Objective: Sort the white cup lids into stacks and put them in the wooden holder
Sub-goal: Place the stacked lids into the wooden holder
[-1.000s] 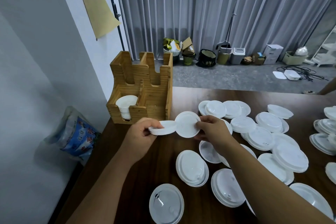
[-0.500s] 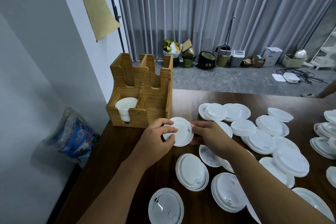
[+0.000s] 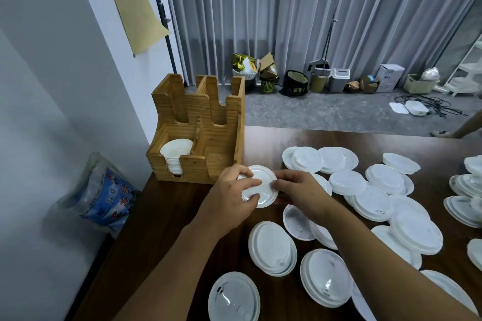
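Since a second ago: two small lids, then held apart edge to edge, now brought together into one small stack of lids (image 3: 260, 186), lowered to just in front of the wooden holder (image 3: 198, 135), right of its front corner. Writing: brown paper sheet (image 3: 133, 0) on the wall above the holder bears handwritten characters and digits along its top edge, too small to read; blue and clear plastic bag (image 3: 104, 193) on the floor left of the holder shows large printed characters, red and white, not legible here. Left hand (image 3: 229, 198): fingers curled over the near-left rim of the stack, thumb below, gripping it. Right hand (image 3: 297, 193): fingertips pinched on the stack's right rim, hand half closed. Holder: sits on the dark wood counter (image 3: 161, 229) at its far-left corner; front-left compartment holds a column of stacked small lids (image 3: 176, 156), visible through the front slot; the other compartments show no contents from this angle. Loose white lids (image 3: 375, 190), larger and smaller, lie singly and overlapped on the counter to the right of the holder and in front of it.
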The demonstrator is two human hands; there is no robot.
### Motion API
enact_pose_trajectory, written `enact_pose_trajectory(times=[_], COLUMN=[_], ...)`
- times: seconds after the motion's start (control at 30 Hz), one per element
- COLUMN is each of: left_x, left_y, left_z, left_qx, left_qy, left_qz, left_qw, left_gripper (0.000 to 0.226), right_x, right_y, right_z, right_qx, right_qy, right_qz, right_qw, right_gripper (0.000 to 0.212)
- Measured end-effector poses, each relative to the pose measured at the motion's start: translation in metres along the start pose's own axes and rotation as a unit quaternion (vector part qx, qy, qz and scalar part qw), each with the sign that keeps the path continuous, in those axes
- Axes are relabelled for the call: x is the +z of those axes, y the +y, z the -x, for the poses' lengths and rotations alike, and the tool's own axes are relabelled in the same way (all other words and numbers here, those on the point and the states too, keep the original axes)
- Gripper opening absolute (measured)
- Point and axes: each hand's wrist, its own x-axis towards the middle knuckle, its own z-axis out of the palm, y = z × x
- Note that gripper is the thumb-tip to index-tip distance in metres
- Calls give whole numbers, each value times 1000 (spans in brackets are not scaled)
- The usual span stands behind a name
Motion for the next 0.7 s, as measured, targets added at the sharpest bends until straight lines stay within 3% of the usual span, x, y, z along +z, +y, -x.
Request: enact_pose_trajectory(times=[0.1,0.27,0.43,0.53,0.7], left_x=[-1,6,5,3,6], left_y=[1,0,-1,3,8], left_z=[-3,-7,-9,-9,-8], left_qx=[-18,-111,-197,-203,-202], left_qy=[21,137,14,24,46], left_qz=[71,200,283,325,304], left_qw=[997,964,939,923,930], left_gripper=[26,32,49,52,37], right_x=[-1,-2,-2,-1,2], right_y=[-2,-5,-4,-4,-6], right_z=[0,5,11,15,20], right_qx=[-14,-22,-28,-23,-27], right_qy=[28,20,31,51,88], right_qz=[17,21,36,21,19], right_qw=[999,999,998,998,996], right_gripper=[23,30,20,16,12])
